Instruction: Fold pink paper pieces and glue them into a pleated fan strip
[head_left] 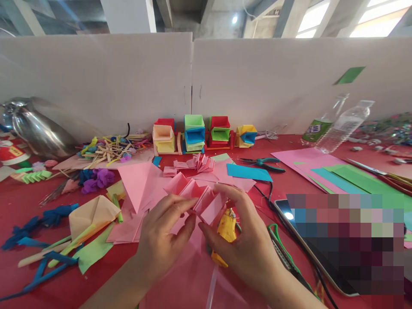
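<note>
A pleated piece of pink folded paper (210,207) is held between my two hands, above the middle of the red table. My left hand (169,225) pinches its left part between thumb and fingers. On the other side, my right hand (240,223) grips the right end, thumb below and fingers over the top. A yellow-handled tool (226,231) lies under the folded paper, partly hidden by my right hand. Just behind my hands are more pink folded strips (199,164) and a pink paper triangle (137,180).
Colourful folded-paper boxes (194,135) stand along the white partition (96,81). Pliers (264,164), a green-handled cutter (286,253) and a tablet-like device (322,253) lie to the right. Bottles (346,124) stand behind coloured paper sheets (354,180). A metal jug (41,128) is far left.
</note>
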A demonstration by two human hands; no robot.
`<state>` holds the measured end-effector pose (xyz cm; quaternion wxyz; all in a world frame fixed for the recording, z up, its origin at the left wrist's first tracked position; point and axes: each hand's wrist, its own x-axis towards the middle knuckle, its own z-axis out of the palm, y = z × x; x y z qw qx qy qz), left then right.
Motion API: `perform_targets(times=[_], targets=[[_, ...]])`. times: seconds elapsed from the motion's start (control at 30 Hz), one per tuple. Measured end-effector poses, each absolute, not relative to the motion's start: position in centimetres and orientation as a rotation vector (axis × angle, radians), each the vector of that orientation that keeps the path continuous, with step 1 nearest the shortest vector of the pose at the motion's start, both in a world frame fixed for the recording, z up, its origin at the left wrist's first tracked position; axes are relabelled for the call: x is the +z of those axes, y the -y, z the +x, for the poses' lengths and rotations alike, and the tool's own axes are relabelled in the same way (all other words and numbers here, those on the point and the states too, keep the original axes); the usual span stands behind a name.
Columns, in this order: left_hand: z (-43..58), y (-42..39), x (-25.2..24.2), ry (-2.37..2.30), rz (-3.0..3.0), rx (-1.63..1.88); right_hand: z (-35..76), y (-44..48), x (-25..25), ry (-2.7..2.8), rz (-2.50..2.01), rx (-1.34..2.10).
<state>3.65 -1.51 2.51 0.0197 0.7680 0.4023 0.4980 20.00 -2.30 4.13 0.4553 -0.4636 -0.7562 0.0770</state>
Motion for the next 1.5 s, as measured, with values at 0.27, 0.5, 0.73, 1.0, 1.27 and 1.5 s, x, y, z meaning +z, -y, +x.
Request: perform_targets(times=[0.27,0.5,0.73,1.0,1.27,1.5], targets=[[3.76,1.66,2.59,-1.259,2.372,1.512,19.88,2.24,4.27,1.885,-1.145,0.16],[3.84,1.56,2.68,-1.23,2.324,1.505,19.98,2.25,4.36,1.899,-1.142,0.144],[3.85,1.85,2.63,-1.202,2.213,1.457,19.87,2.25,4.26,1.902,-1.138,0.135],[3.59,2.39,2.69,-1.128,1.968,1.342,19.99,2.06,4.02,1.913,-1.15,0.117],[3.89,2.41,2.83,-1.164,1.772,1.328,19.91,2.06,4.05,1.949,-1.155,0.048],[4.2,2.27,2.98,-1.214,1.487,1.301,19.7,2.12,3.86,1.997,-1.162,-0.016]])
